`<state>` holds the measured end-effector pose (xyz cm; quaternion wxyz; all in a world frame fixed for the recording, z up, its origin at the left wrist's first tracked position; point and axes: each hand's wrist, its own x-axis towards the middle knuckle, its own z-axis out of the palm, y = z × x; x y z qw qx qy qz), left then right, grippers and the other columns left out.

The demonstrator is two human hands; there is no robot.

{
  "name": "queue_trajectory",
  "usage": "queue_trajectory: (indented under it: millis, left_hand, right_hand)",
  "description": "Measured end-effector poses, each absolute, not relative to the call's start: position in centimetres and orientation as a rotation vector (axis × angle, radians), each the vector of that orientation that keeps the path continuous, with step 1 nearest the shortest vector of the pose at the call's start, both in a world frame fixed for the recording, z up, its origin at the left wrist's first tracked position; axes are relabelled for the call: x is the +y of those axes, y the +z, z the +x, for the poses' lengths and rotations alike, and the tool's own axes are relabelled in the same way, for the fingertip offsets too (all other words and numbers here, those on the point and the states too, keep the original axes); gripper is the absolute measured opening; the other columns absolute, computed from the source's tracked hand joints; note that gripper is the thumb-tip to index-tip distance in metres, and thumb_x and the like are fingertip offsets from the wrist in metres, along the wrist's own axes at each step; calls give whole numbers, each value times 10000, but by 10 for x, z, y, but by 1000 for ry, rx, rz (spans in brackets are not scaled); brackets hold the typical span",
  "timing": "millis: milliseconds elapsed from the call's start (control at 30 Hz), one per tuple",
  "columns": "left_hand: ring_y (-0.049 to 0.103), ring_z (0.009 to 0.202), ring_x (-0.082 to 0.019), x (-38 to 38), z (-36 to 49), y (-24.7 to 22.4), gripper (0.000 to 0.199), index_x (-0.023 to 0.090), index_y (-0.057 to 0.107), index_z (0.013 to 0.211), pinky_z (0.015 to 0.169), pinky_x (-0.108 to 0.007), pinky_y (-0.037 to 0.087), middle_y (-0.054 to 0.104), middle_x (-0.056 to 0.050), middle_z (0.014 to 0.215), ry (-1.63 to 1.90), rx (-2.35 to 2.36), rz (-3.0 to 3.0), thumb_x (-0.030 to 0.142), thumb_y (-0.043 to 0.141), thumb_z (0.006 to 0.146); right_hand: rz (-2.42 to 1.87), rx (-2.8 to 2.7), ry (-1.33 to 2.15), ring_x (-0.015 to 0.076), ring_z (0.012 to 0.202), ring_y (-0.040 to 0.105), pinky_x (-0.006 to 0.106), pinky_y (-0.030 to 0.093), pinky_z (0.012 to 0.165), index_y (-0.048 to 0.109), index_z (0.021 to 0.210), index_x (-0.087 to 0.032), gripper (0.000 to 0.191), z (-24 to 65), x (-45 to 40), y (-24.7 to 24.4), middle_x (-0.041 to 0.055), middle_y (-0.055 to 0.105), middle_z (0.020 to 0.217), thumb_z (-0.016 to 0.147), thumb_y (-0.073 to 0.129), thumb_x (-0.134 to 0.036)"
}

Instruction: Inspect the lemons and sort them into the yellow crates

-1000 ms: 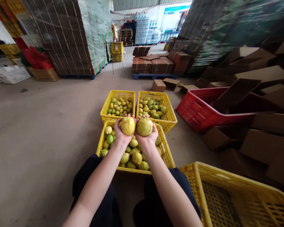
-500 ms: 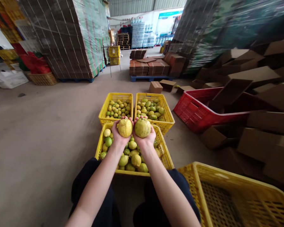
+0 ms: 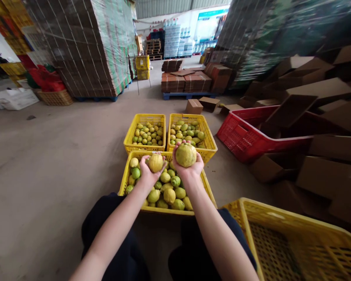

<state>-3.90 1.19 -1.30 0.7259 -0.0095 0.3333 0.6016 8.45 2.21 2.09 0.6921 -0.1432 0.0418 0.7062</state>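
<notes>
My left hand (image 3: pixel 149 175) holds a yellow citrus fruit (image 3: pixel 156 162) above the front yellow crate (image 3: pixel 166 211). A larger yellow-green fruit (image 3: pixel 186 155) rests in my right hand (image 3: pixel 193 171), a little higher and to the right, with the fingers curled behind it. The two hands are apart. Under them the front crate holds several yellow and green fruits (image 3: pixel 169 196). Directly behind it stand two more yellow crates, the back left one (image 3: pixel 128 136) and the back right one (image 3: pixel 211 141), both filled with smaller-looking fruits.
At the lower right is another yellow crate (image 3: pixel 280 218). A red crate (image 3: pixel 242 136) with cardboard in it stands at the right, beside piled open boxes (image 3: pixel 324 171). Flattened cartons (image 3: pixel 197 82) lie on a blue pallet farther back. Wrapped stacks rise on both sides.
My hands have moved apart, the right one up and to the right with its fruit, the left one slightly down. More of the front crate's fruit shows between them.
</notes>
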Motion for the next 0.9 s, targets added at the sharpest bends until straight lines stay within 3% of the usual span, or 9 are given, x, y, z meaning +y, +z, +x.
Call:
queue_trajectory:
  millis: [200, 267, 400, 467, 567, 667, 733, 800, 900]
  left_hand:
    - [724, 909, -254, -28, -19, -86, 211, 231, 585, 824, 657, -308, 585, 675, -58, 762, 748, 951, 176, 433, 523, 829]
    - [738, 795, -293, -54, -16, -108, 182, 231, 590, 767, 556, -338, 569, 658, -82, 690, 547, 987, 229, 407, 566, 804]
    - [694, 519, -262, -93, -20, -129, 116, 263, 551, 687, 400, -330, 492, 624, -39, 609, 282, 1020, 325, 316, 583, 785]
    - [669, 468, -240, -87, -28, -119, 158, 252, 542, 690, 368, -325, 483, 624, -12, 615, 194, 1074, 396, 340, 591, 811]
    - [678, 513, -249, -35, -45, -74, 94, 227, 582, 794, 425, -361, 536, 648, -36, 681, 515, 1170, 459, 279, 659, 784]
    - [721, 728, -258, 43, -70, -8, 334, 198, 584, 1046, 629, -398, 596, 677, -116, 978, 910, 1210, 486, 430, 638, 812]
    - [719, 803, -220, 81, -87, 29, 422, 231, 543, 1175, 678, -342, 591, 641, -119, 1164, 1114, 1256, 518, 493, 570, 845]
    - [715, 832, -188, 93, -102, 51, 373, 254, 563, 1184, 706, -293, 575, 636, -100, 1226, 1227, 1270, 559, 465, 518, 880]
    - [719, 789, -219, 68, -117, 45, 284, 162, 672, 1005, 682, -304, 561, 706, -145, 1088, 1149, 1267, 659, 368, 539, 863]
  right_hand:
    - [-345, 104, 1532, 194, 821, 709, 355, 611, 715, 661, 1000, -217, 392, 116, 16, 27, 40, 747, 851, 701, 407, -222]
    - [-361, 107, 1524, 199, 817, 713, 366, 613, 703, 660, 1020, -217, 403, 126, 13, 28, 41, 751, 862, 710, 403, -207]
    - [-435, 115, 1552, 197, 770, 721, 369, 615, 672, 659, 998, -213, 373, 142, 7, 27, 37, 750, 826, 743, 389, -173]
    - [-455, 113, 1569, 198, 763, 722, 370, 615, 668, 660, 971, -212, 359, 148, 5, 24, 37, 750, 801, 749, 382, -161]
    - [-438, 74, 1574, 196, 765, 722, 374, 616, 690, 663, 929, -219, 342, 153, 5, 18, 34, 751, 791, 732, 390, -156]
    - [-428, 7, 1570, 192, 746, 719, 372, 616, 707, 661, 872, -220, 306, 155, 7, 12, 32, 747, 783, 702, 412, -168]
    - [-431, -24, 1573, 196, 741, 719, 375, 617, 707, 656, 850, -219, 293, 154, 8, 9, 34, 743, 765, 680, 422, -174]
    - [-439, -28, 1587, 205, 746, 720, 384, 618, 708, 654, 855, -217, 301, 152, 10, 8, 38, 738, 744, 664, 427, -171]
    - [-455, -36, 1615, 214, 727, 718, 402, 618, 706, 649, 884, -210, 313, 146, 10, 9, 39, 735, 740, 657, 437, -170]
